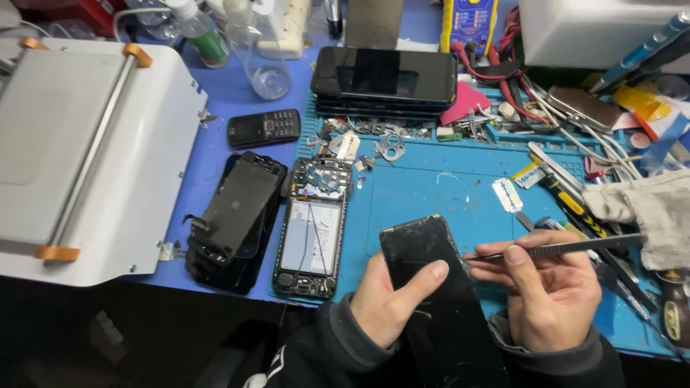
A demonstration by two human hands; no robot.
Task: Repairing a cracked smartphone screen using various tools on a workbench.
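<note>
Left hand [392,294] grips black screen panel [431,287]; right hand [553,294] holds tweezers [560,248].

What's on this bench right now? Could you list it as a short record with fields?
Left hand: holds a black phone screen panel upright, thumb across its face
Right hand: pinches a thin metal tool, tip at the panel's right edge
Work surface: blue mat
Beside the panel: opened phone frame with its insides showing
Further left: loose dark screen lying on other dark parts
Back: stack of phones
Loose on mat: razor blade
Far left: white machine
</note>
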